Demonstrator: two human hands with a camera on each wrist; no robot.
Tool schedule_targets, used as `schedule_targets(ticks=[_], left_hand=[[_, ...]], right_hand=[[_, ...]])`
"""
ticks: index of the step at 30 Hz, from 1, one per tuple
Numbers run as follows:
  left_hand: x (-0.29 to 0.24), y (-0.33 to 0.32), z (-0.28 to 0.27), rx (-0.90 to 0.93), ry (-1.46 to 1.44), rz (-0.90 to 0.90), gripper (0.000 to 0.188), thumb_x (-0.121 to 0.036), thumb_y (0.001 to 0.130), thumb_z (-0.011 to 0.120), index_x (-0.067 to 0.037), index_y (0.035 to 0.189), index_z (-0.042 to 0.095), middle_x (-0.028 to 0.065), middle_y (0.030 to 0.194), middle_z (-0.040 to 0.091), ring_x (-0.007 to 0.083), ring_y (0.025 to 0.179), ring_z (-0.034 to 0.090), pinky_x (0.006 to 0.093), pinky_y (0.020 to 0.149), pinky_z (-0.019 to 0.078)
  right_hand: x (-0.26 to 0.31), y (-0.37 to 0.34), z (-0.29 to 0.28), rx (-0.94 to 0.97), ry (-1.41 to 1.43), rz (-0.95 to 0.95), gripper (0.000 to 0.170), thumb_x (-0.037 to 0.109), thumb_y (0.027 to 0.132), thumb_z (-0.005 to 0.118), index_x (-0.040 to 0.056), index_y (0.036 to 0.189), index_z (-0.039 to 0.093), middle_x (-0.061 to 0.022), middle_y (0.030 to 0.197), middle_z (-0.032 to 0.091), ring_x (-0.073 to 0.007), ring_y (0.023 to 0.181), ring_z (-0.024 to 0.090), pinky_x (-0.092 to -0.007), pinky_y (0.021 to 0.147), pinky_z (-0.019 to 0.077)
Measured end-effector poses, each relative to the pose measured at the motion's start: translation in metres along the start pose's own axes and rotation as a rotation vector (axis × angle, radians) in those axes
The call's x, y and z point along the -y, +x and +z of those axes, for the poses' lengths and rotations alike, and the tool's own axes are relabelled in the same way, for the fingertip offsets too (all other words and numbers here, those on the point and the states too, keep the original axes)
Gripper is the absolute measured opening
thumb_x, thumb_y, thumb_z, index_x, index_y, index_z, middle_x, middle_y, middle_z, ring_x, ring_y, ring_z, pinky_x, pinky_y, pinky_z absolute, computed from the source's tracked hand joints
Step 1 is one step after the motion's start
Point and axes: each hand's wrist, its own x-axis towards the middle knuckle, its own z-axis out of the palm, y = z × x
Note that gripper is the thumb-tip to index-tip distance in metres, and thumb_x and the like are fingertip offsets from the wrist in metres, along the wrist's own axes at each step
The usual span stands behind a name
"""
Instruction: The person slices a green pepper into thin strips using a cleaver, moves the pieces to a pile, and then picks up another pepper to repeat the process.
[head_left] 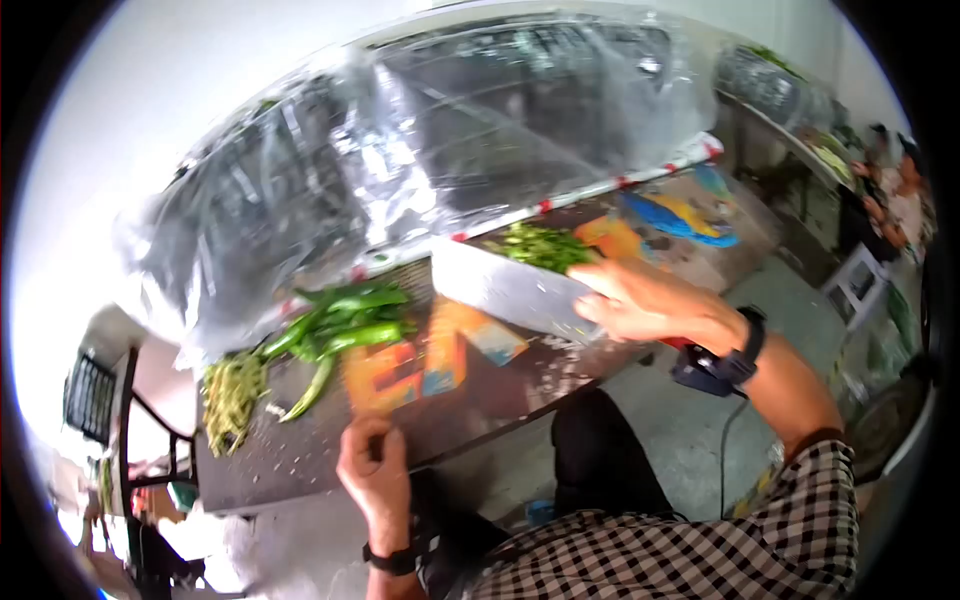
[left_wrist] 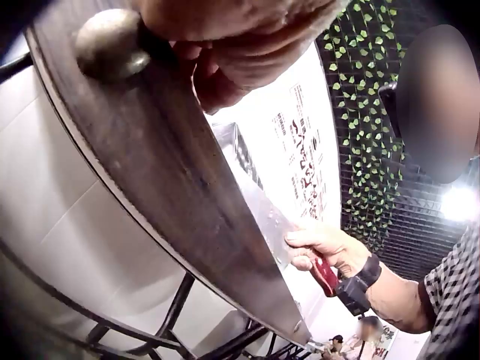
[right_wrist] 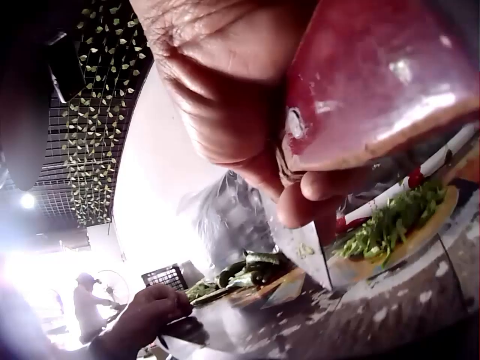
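Note:
My right hand (head_left: 635, 300) grips a broad cleaver (head_left: 510, 290) by its red handle (right_wrist: 382, 82). The blade stands on edge over the table in the head view, in front of a heap of chopped green pieces (head_left: 540, 246). My left hand (head_left: 375, 470) is at the near table edge, fingers loosely curled, with nothing visible in it. Beyond that hand lies a pile of long green peppers (head_left: 345, 322). Farther left is a heap of pale yellow-green strips (head_left: 233, 400).
The dark table (head_left: 300, 465) has worn orange and blue patches and scattered bits. Clear plastic sheeting (head_left: 520, 120) rises along its far side. A blue and yellow patch (head_left: 680, 218) lies at the right. Other people (head_left: 895, 195) are in the background.

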Motion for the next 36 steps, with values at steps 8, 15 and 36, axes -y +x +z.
schedule_targets(ticks=[8, 15, 36], left_hand=[[-0.012, 0.008, -0.017, 0.183, 0.265, 0.114, 0.011, 0.005, 0.079, 0.067, -0.002, 0.089, 0.066, 0.0097, 0.094, 0.07, 0.0227, 0.088, 0.065, 0.0325, 0.083, 0.0515], [-0.01, 0.067, -0.091, 0.229, 0.692, 0.261, 0.014, -0.005, 0.081, 0.065, -0.003, 0.095, 0.068, 0.0132, 0.1, 0.07, 0.0333, 0.092, 0.065, 0.0416, 0.082, 0.0522], [-0.03, 0.057, -0.07, 0.398, -0.004, -0.453, 0.009, -0.004, 0.09, 0.058, -0.002, 0.099, 0.059, 0.0, 0.083, 0.06, 0.0117, 0.067, 0.057, 0.026, 0.064, 0.0512]], right_hand=[[0.022, -0.006, 0.007, 0.082, -0.185, -0.109, 0.012, 0.008, 0.087, 0.062, -0.0019, 0.088, 0.056, -0.0228, 0.064, 0.056, -0.0436, 0.063, 0.058, -0.0479, 0.058, 0.0441], [0.021, -0.007, 0.012, 0.071, -0.33, -0.111, 0.015, 0.008, 0.086, 0.065, -0.0013, 0.087, 0.054, -0.0213, 0.066, 0.059, -0.0426, 0.065, 0.06, -0.0486, 0.058, 0.0454], [0.005, -0.011, 0.02, -0.031, -0.114, -0.084, 0.012, 0.006, 0.091, 0.059, -0.0041, 0.096, 0.056, -0.014, 0.067, 0.06, -0.0266, 0.059, 0.063, -0.0396, 0.053, 0.0465]])
